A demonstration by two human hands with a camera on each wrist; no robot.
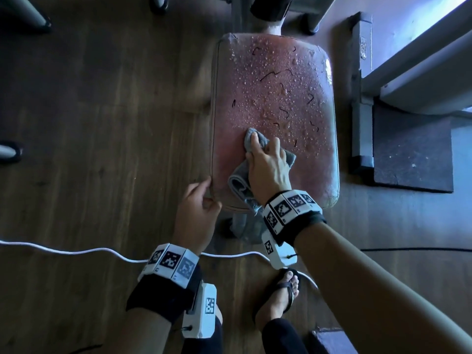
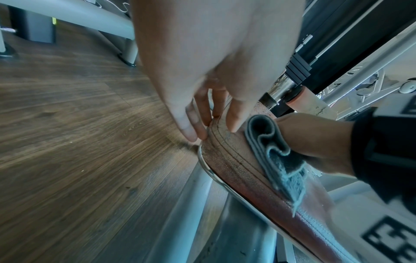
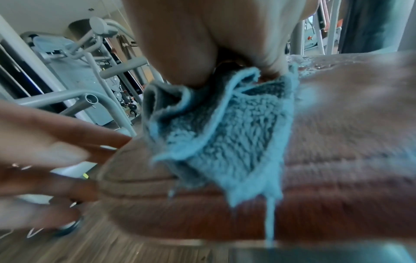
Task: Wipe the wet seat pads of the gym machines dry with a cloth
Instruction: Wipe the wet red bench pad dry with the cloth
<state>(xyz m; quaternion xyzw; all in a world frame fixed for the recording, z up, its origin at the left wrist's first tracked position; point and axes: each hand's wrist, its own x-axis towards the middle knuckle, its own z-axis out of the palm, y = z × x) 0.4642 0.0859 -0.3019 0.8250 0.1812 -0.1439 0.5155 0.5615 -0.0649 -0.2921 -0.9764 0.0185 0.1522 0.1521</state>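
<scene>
A worn red seat pad (image 1: 275, 98) lies below me, its far and right parts beaded with water drops and marked with dark squiggles. My right hand (image 1: 265, 159) holds a bunched grey-blue cloth (image 1: 237, 182) and presses it onto the pad's near-left area, which looks drier. In the right wrist view the cloth (image 3: 220, 133) hangs from under my right hand (image 3: 191, 35) onto the seat pad (image 3: 349, 142). My left hand (image 1: 199, 205) grips the pad's near-left corner; in the left wrist view the thumb lies on top of the seat pad (image 2: 236, 169) and the fingers (image 2: 195, 128) on its side.
Dark wooden floor (image 1: 102, 123) surrounds the seat. A white cable (image 1: 76, 251) runs across it near my sandalled foot (image 1: 281, 295). A black rubber mat (image 1: 411, 154) and grey machine beams (image 1: 421, 72) stand close on the right. Machine feet (image 1: 25, 14) sit at the far left.
</scene>
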